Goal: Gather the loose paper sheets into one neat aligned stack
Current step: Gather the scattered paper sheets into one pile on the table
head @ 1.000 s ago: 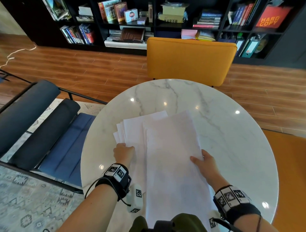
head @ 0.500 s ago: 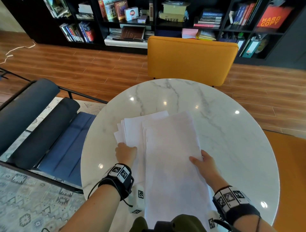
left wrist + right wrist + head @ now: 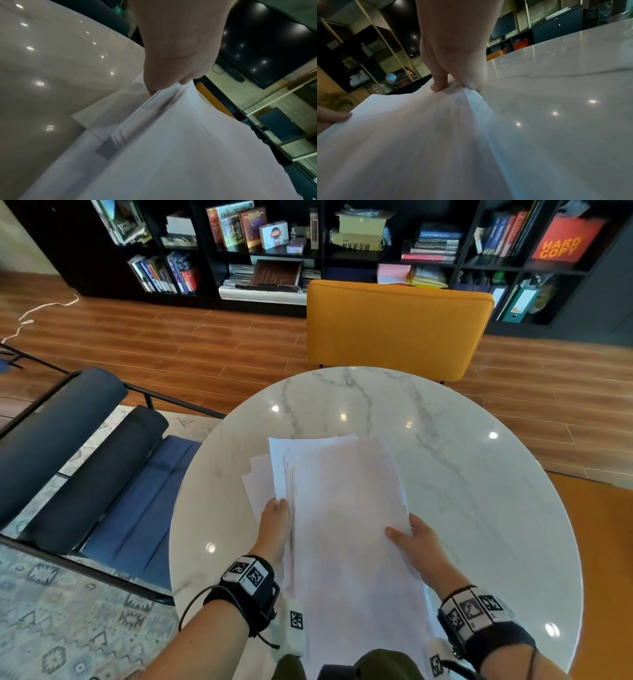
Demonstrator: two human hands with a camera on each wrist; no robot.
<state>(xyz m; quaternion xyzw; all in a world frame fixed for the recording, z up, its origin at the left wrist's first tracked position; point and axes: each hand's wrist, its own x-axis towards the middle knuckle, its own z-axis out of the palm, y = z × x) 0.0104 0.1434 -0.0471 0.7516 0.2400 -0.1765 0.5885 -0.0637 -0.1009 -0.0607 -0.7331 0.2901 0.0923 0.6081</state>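
A pile of white paper sheets (image 3: 346,525) lies lengthwise on the round marble table (image 3: 479,491), its near end over the table's front edge. My left hand (image 3: 275,517) grips the pile's left edge; in the left wrist view its fingers (image 3: 171,83) curl round several fanned sheet edges (image 3: 154,108). My right hand (image 3: 404,534) pinches the right edge, with the thumb (image 3: 439,85) on top and the fingers below. A few sheets (image 3: 260,484) still stick out to the left under the pile.
A yellow chair (image 3: 397,326) stands at the table's far side, with a black bookshelf (image 3: 308,241) behind it. A dark blue lounge chair (image 3: 85,467) stands to the left on a patterned rug (image 3: 51,628). Bare marble shows to the right and beyond the sheets.
My left hand has slid right and forward along the left sheets, pushing them in under the top pile. The fan to the left is narrower. My right hand has hardly moved.
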